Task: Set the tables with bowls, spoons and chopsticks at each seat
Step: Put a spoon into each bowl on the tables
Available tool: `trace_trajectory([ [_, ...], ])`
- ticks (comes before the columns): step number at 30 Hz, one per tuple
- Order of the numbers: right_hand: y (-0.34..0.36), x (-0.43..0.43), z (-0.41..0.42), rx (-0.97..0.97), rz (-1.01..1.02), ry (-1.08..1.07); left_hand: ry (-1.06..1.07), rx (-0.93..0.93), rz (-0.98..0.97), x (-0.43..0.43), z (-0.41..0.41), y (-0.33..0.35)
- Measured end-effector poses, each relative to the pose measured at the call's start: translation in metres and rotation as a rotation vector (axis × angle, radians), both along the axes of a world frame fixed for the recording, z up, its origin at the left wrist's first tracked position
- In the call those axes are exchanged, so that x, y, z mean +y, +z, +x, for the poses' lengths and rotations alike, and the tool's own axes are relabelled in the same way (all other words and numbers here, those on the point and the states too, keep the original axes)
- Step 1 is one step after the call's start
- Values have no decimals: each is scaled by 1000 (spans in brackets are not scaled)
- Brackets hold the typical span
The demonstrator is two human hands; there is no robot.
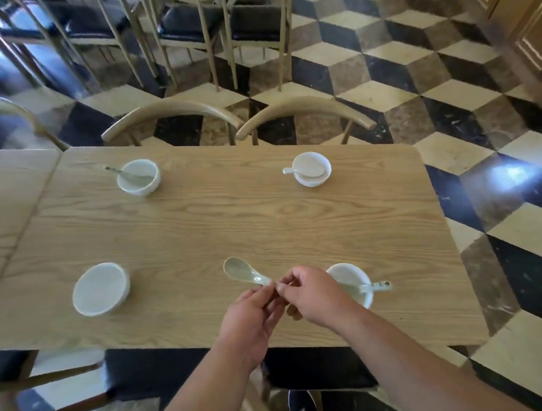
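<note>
Pale wood table (233, 226) fills the view, with a dark-cushioned chair (153, 371) tucked under its near edge. Just above that edge both hands meet over the wood. The left hand (250, 319) and the right hand (315, 294) each pinch the handle end of a spoon (238, 271) with thumb and fingertips, and its scoop points away to the left, clear of any bowl. Which hand bears the weight I cannot tell.

Just right of the hands sits the near-right bowl (345, 269), partly hidden by the right hand, with the near-right spoon (376, 286) lying in it, handle over the rim. Well to the left stands the near-left bowl (100, 288) — the only one with nothing in it. Farther back, the far-left bowl (138, 177) holds the far-left spoon (127, 175), and the far-right bowl (311, 168) holds the far-right spoon (305, 172). Beyond them two curved chair backs (171, 116) stand against the table, then a checkered floor (381, 61).

By my reading the spoon step is nearly done: three seats are served and this spoon is meant for the fourth. The next move probably calls for one hand to let go and the other to carry the spoon left and lay it in the near-left bowl with its handle resting on the rim. No chopsticks show anywhere — that step looks untouched.
</note>
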State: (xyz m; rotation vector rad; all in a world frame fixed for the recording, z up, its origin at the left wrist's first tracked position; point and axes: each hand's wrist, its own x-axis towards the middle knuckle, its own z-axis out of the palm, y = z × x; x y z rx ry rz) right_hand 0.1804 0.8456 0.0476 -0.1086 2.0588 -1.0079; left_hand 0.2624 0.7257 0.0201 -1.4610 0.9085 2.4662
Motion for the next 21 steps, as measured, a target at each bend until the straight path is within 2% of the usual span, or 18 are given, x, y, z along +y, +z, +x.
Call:
trace_trajectory([
  [9, -13, -220, 74, 42, 56, 101, 165, -40, -94, -182, 89, -12],
  [12, -30, -277, 88, 55, 129, 124, 217, -16, -48, -227, 105, -24],
  [17, -53, -333, 83, 81, 246, 150, 305, -67, 35, -264, 100, -41],
  [21, -59, -346, 74, 68, 330, 212, 330, -109, 94, -267, 96, -46],
])
